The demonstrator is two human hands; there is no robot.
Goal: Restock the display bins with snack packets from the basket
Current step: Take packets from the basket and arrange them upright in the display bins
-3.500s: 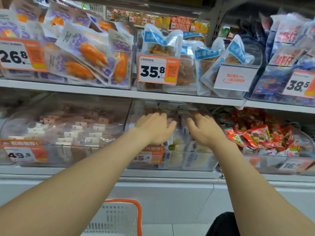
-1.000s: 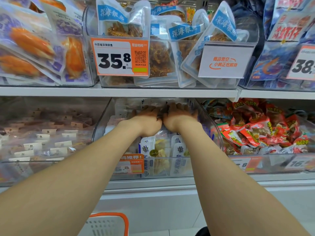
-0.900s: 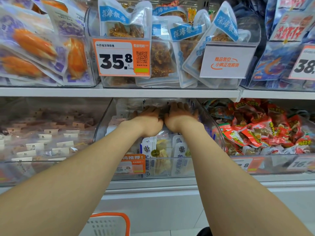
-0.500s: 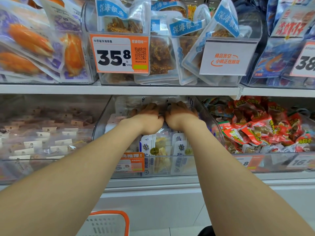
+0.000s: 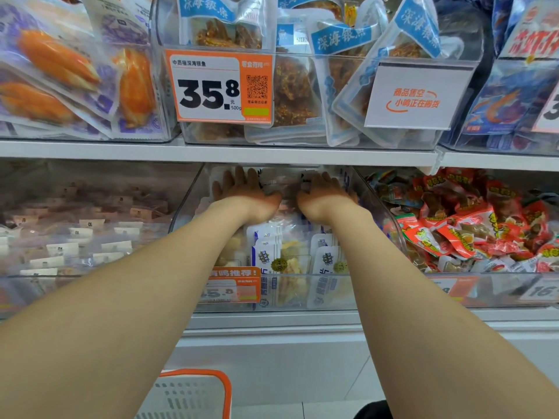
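Orange 35.8 price tag (image 5: 219,87) and white sign (image 5: 414,96) hang above a white shelf (image 5: 90,150).

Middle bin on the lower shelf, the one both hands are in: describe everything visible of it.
The middle bin is clear plastic with slanted side walls. It sits on the lower shelf, beneath the upper shelf, with a bin of red packets to its right. An orange price tag hangs on its front wall, left of centre. Inside, white-and-blue packets with pale yellow contents stand upright. The left hand and right hand rest on packets near the back.
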